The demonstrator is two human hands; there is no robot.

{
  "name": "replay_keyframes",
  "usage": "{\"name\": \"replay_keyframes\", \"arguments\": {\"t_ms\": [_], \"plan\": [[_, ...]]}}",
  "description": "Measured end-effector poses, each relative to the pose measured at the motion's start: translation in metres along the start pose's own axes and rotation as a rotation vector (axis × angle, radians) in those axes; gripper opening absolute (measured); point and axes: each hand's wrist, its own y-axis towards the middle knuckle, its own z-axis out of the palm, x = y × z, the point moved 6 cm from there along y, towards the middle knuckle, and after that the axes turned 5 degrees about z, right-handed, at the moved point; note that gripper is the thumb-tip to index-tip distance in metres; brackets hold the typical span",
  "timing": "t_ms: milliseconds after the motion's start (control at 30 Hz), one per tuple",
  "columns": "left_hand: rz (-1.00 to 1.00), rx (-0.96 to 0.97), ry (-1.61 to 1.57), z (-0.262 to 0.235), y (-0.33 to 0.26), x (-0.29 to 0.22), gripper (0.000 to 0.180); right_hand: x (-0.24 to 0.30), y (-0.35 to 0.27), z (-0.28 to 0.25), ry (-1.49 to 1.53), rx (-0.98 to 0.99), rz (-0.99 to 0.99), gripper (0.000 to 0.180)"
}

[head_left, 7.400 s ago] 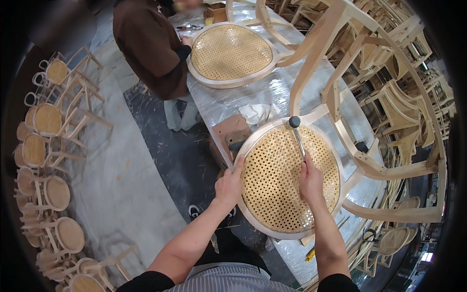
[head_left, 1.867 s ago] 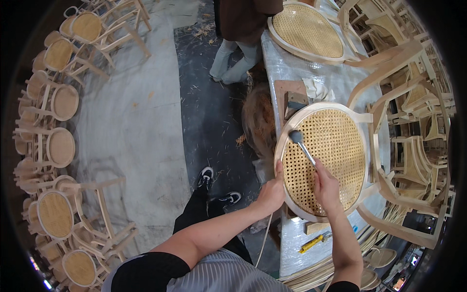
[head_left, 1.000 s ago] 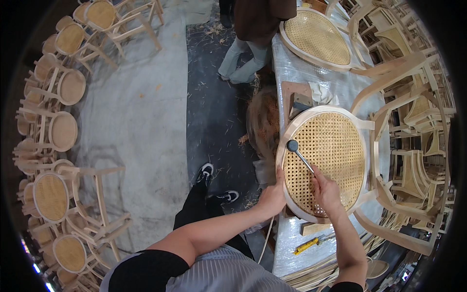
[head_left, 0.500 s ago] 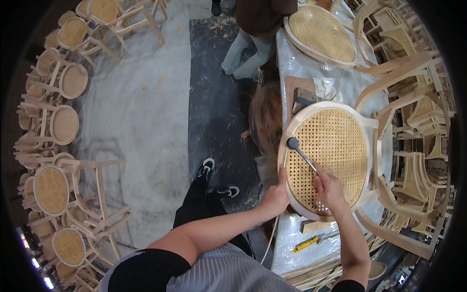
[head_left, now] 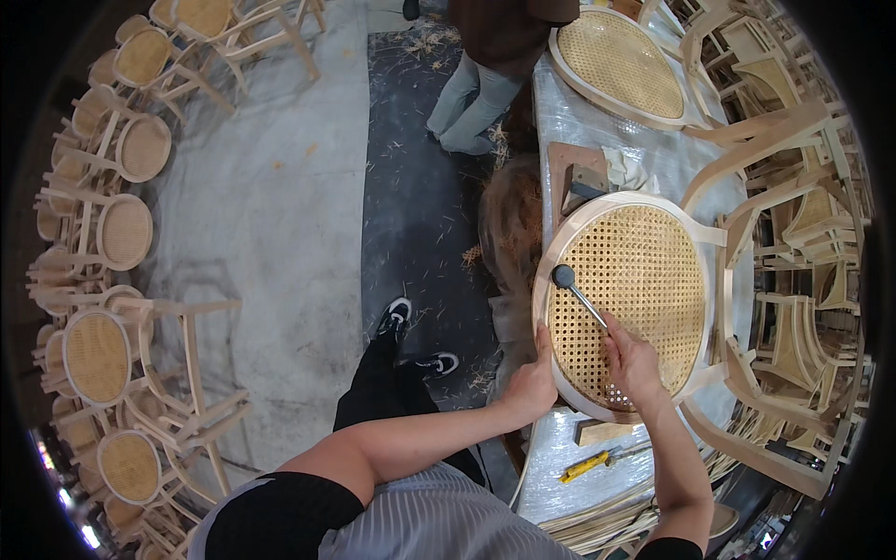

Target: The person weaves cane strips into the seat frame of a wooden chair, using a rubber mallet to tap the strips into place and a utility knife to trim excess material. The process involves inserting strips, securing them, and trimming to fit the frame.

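Note:
A wooden chair with a round cane-webbed seat (head_left: 635, 271) lies on the table in front of me. My right hand (head_left: 637, 366) is closed around the handle of a black-headed mallet (head_left: 563, 276). The mallet's head rests on or just over the seat's left edge, where cane meets wood; contact cannot be judged. At the seat's near left side, my left hand (head_left: 532, 385) grips the pale wooden rim, its thumb stretched along the edge. The fingers beneath are partly hidden. Below that hand hangs a thin pale strip (head_left: 517, 491).
On the plastic-covered table (head_left: 551, 485) lie a yellow-handled tool (head_left: 584, 467), a wood block (head_left: 602, 432) and long cane strips (head_left: 607, 525). A dark block (head_left: 586, 183) and white cloth (head_left: 627, 172) sit beyond the seat. Another person (head_left: 495, 56) stands farther along. Chairs (head_left: 98, 359) line the left.
My left hand has shifted slightly toward me along the rim. The mallet and my right hand look nearly unchanged. The other person's legs have moved a little.

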Motion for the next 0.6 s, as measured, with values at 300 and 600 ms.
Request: {"name": "replay_keyframes", "arguments": {"t_ms": [300,600], "plan": [[-0.025,-0.036,-0.047,0.008,0.006,0.004,0.101,0.021,-0.009,-0.019,0.174,-0.157,-0.125,0.049],[-0.019,-0.047,-0.063,0.003,0.005,0.008,0.102,0.028,-0.01,-0.024,0.259,-0.177,-0.19,0.049]]}}
